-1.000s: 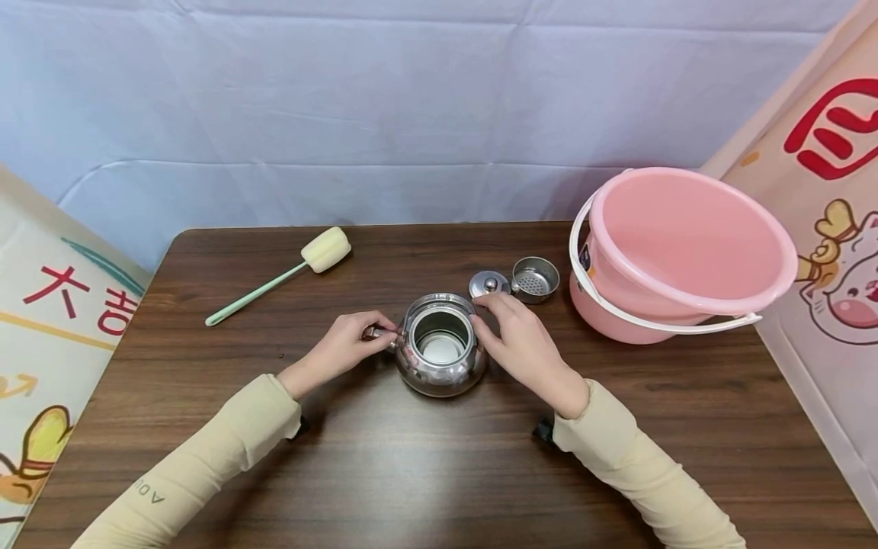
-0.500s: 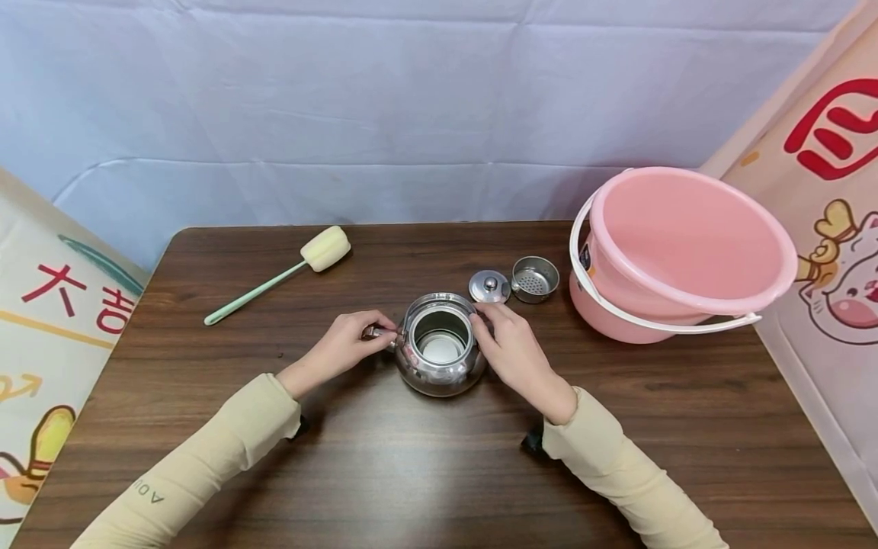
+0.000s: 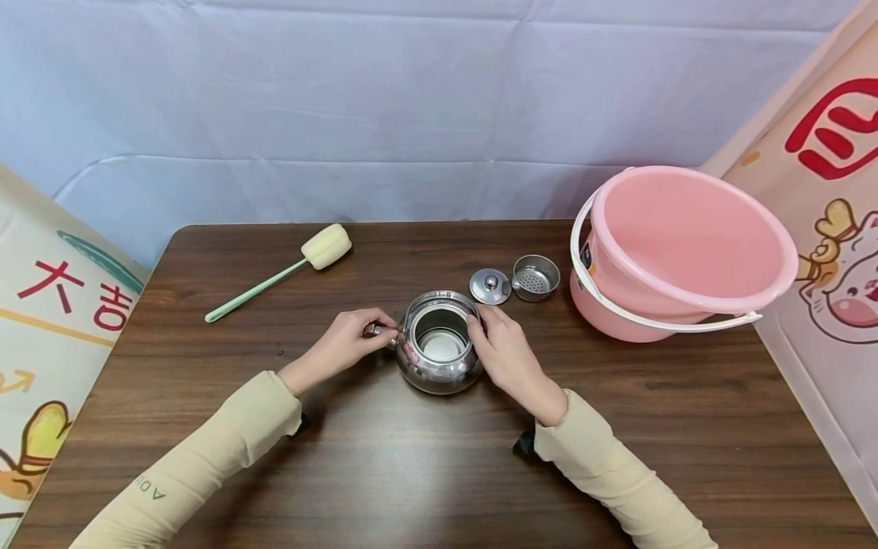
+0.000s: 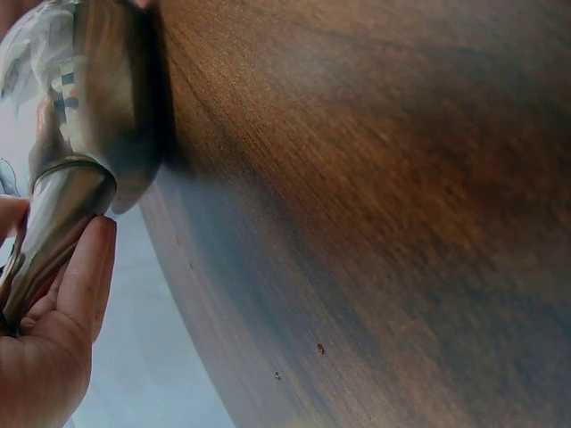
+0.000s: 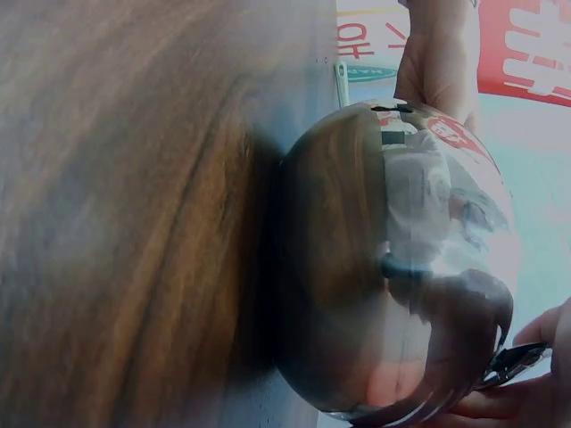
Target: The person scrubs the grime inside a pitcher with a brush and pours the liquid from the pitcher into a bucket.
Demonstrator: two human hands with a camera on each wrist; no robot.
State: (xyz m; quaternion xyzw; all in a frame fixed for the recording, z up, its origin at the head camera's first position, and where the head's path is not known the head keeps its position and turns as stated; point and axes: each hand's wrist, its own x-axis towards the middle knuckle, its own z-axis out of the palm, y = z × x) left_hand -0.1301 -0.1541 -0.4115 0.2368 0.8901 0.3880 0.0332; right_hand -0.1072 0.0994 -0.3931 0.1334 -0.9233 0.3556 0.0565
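A shiny stainless steel teapot (image 3: 439,378) stands lidless on the table, its round mouth facing up and its inside bare to view. My left hand (image 3: 346,341) grips the short spout (image 4: 70,207), thumb on one side and fingers on the other. At the opposite side, my right hand (image 3: 511,357) pinches the teapot's upper edge where the handle joins, as the thumb and fingers around the handle mount (image 5: 516,361) show in the right wrist view. Behind the pot lie its round lid (image 3: 490,287) with a knob and a small perforated strainer cup (image 3: 535,278).
A pink bucket (image 3: 638,293) with a white carrying handle stands at the right, close to the strainer. Toward the back left lies a sponge brush (image 3: 325,246) with a green stick. Cloth hangs behind the dark wooden table (image 3: 439,473).
My right hand has shifted left and slightly nearer, from beside the lid to the teapot's right edge, leaving the lid fully visible. The left hand stays on the spout.
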